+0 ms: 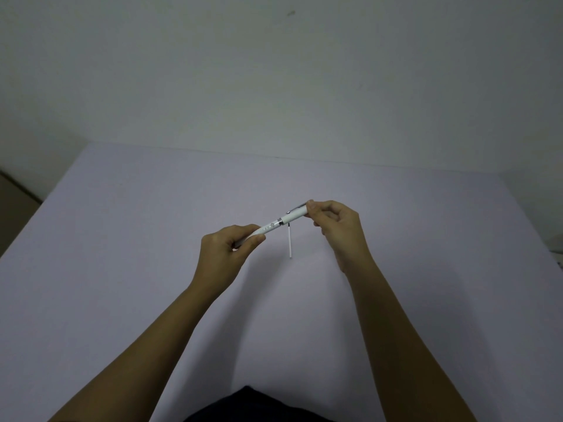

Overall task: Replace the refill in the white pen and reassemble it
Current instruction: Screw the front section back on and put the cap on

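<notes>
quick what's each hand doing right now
Left hand: closed on the lower end of the white pen.
Right hand: fingers closed on the pen's clip end.

Both bare forearms reach forward and converge, wrists raised above the surface. The left hand (227, 248) is curled, thumb on the near side pressed toward the index finger, pinching the lower end of the pen (275, 223), with the other fingers folded under. The right hand (338, 226) sits up and to the right of the left, a little farther out, wrist bent so the back of the hand faces right; its thumb and fingertips close on the pen's upper end, remaining fingers loosely curled into the palm.
</notes>
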`<state>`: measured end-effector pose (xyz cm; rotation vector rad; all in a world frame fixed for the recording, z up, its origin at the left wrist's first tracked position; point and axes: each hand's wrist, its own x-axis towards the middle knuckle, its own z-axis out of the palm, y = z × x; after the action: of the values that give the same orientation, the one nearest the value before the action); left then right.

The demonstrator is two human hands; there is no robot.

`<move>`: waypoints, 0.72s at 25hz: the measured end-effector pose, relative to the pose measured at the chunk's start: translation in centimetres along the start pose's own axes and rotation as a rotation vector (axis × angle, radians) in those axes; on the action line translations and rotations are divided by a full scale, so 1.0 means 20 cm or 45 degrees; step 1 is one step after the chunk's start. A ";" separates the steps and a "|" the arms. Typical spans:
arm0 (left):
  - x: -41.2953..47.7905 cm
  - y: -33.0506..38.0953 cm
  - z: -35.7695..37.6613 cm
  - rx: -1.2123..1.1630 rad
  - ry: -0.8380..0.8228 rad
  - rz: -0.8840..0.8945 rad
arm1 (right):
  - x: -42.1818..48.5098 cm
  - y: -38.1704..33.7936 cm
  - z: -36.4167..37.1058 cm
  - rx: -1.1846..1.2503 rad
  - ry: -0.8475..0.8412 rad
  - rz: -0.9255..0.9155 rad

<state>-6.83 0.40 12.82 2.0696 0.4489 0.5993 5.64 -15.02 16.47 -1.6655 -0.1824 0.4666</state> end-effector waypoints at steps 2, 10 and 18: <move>-0.01 0.00 0.00 -0.003 0.002 -0.015 | 0.00 0.01 0.01 0.000 -0.002 0.005; 0.00 -0.01 -0.05 0.006 0.028 -0.040 | 0.02 0.06 0.06 0.062 -0.075 -0.018; 0.05 0.03 0.04 0.320 -0.331 -0.055 | 0.14 0.14 0.08 -0.048 0.062 0.017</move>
<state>-5.59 0.04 13.29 2.3316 0.4324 0.2511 7.15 -12.99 12.96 -1.7143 -0.1449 0.4346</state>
